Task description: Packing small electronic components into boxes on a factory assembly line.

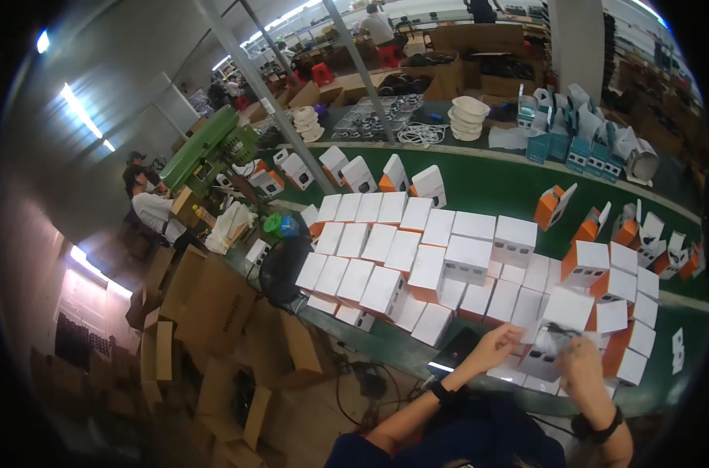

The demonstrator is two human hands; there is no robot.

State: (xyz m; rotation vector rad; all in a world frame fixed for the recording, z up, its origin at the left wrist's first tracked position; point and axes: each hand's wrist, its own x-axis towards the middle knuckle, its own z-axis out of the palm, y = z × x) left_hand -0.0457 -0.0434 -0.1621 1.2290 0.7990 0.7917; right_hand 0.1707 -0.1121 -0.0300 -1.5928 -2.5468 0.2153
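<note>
In front of me is a small clear plastic bag (pixel 554 337) with something dark, perhaps a cable, inside. My right hand (pixel 582 365), slightly blurred, has its fingers closed on the bag's right side. My left hand (pixel 498 348) is just left of the bag, fingers partly stretched toward it and apparently not touching. Behind the bag rises a white box (pixel 566 309); below it, between my hands, shows the front of a box (pixel 540 365) with dark pictures. More white boxes with orange sides (pixel 427 273) are packed closely around, some stacked.
A dark phone-like device (pixel 452 352) lies by my left forearm. Open-flapped boxes (pixel 555 204) line the back of the green table (pixel 495 181). White bowl-like parts (pixel 468 117) and blue boxes (pixel 580 152) stand beyond. A green machine (pixel 210 152) and cardboard cartons (pixel 214 312) are left.
</note>
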